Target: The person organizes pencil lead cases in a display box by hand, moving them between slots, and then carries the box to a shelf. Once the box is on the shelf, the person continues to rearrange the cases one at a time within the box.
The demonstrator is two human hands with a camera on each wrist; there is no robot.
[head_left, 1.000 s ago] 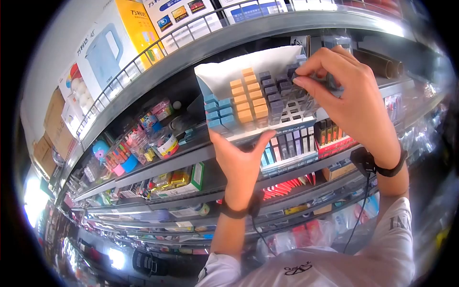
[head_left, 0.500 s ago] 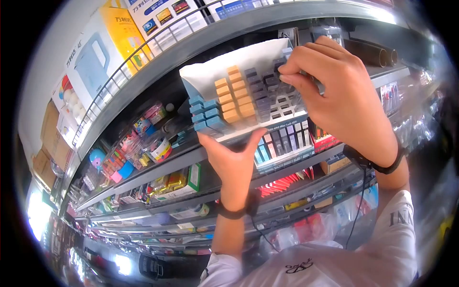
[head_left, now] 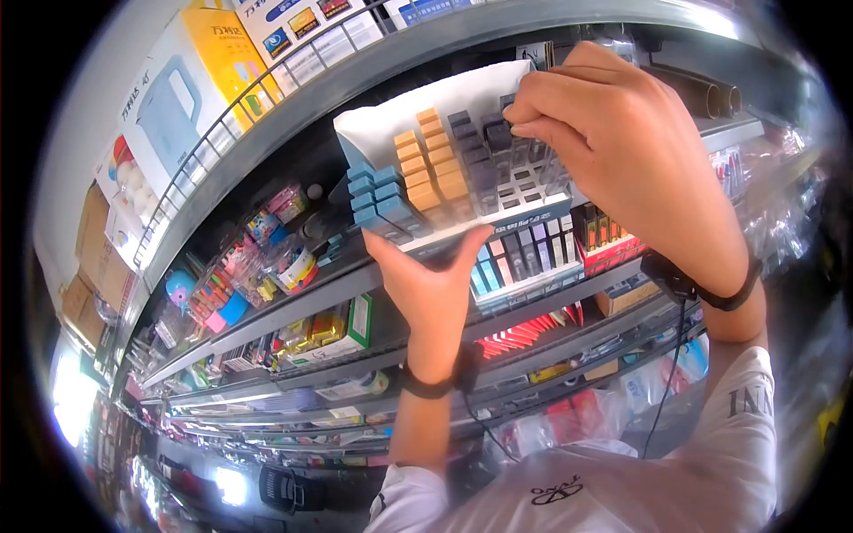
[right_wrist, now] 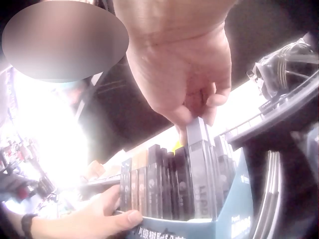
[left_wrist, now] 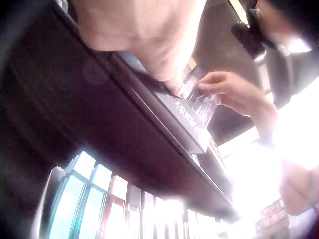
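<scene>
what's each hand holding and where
Left hand: the open blue-and-white cardboard box, by its front edge. Right hand: apparently a slim dark-capped tube, by its cap.

White short-sleeved shirt, black wristbands
From my station I see a dark chest print; right of it, dark sleeve lettering; above it, thin black cables hanging from the wristbands.

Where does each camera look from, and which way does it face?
Head: on the head, facing forward and down at the display box; left hand, right hand and shirt show.
Left wrist: on that wrist, facing along the hand to the box's front; right hand beyond.
Right wrist: on that wrist, facing the box's tubes; both hands show.
Both wrist views share box and hands.
</scene>
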